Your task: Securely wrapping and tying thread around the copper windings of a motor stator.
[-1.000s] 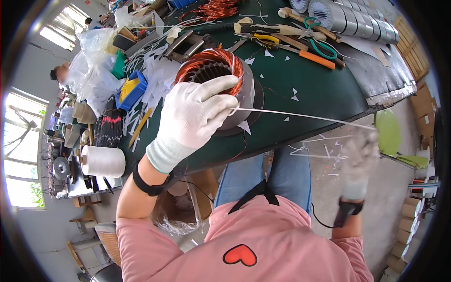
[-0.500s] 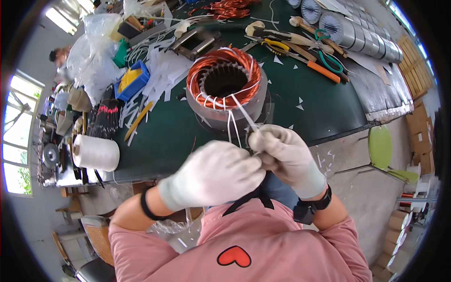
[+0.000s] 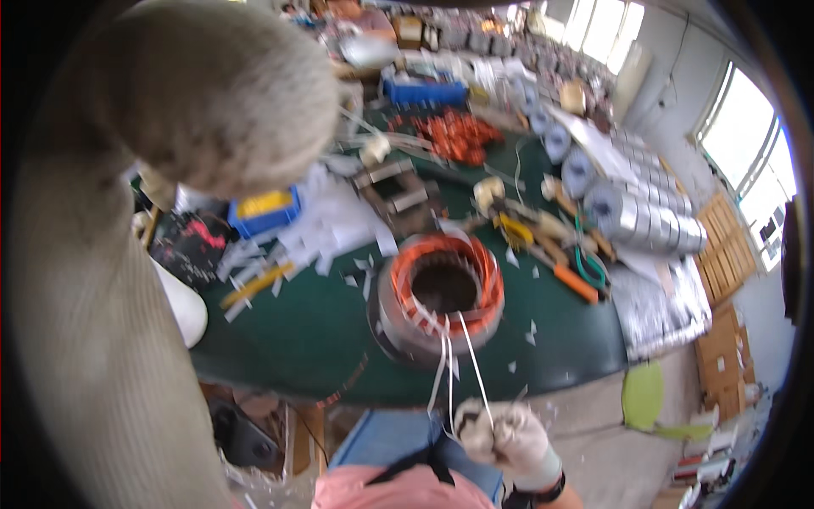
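Note:
A motor stator [image 3: 490, 329] with orange-red copper windings [image 3: 421, 310] stands upright on the green table. White cord [image 3: 476, 365] runs from the near side of the windings toward me, and two more strands hang from it. My right hand [image 3: 517, 443], in a white glove, is closed on the cord below the table's front edge. My left hand [image 3: 220, 93], gloved too, is raised very near the camera and fills the upper left; its fingers are blurred and I cannot make out whether it holds anything.
Behind the stator lies a metal frame [image 3: 405, 197]. Right of it are pliers [image 3: 589, 259] and an orange-handled tool [image 3: 575, 283]. Metal cores [image 3: 632, 216] line the right. White paper pieces [image 3: 331, 208], a blue bin [image 3: 270, 219] and a white spool [image 3: 182, 310] lie left.
My left hand has left my right hand and come up close to the camera. My right hand is lower, still on the cord. The whole view has shifted, showing more of the room's far side.

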`<state>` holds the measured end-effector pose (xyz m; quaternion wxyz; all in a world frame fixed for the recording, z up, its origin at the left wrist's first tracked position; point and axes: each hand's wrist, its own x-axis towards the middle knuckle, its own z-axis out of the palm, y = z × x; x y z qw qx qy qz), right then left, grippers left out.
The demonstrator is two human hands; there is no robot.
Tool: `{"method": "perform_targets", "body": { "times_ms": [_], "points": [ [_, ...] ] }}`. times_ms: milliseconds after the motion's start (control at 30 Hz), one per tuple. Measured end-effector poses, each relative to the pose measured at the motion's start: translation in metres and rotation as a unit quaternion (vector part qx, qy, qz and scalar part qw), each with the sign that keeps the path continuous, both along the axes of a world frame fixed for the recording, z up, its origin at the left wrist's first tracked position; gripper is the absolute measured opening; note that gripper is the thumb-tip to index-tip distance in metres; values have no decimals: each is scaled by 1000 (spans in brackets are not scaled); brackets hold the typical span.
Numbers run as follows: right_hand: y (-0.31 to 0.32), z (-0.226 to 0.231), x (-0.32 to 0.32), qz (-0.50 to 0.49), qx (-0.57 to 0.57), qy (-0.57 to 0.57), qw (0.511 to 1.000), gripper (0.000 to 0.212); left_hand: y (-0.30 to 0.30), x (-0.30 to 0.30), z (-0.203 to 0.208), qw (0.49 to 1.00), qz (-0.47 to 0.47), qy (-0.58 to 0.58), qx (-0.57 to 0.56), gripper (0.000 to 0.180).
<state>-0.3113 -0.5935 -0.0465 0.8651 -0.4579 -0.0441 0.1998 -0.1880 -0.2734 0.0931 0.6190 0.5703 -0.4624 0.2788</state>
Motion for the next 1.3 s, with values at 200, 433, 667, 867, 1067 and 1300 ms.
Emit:
{"method": "perform_targets", "body": {
  "times_ms": [200, 433, 667, 867, 1067, 1300],
  "points": [
    [-8, -10, -1, 32, 31, 8, 999, 44, 31, -16, 27, 997, 62, -49, -19, 54],
    [2, -13, -3, 28, 61, 41, 997, 36, 53, -19, 25, 985, 111, -110, -75, 56],
    [-1, -36, -4, -27, 1, 26, 999, 38, 57, -32, 24, 962, 152, -175, -143, 58],
    [14, -10, 2, -38, -24, -23, 999, 37, -25, -45, 67, 926, 298, -187, -134, 56],
    [7, 9, -11, -192, -217, -186, 939, 35, -80, 12, -52, 873, 291, -150, 361, 41],
    [-7, 46, 32, -175, -129, -266, 939, 41, -129, 30, -83, 859, 159, -64, 483, 36]
  ]
}}
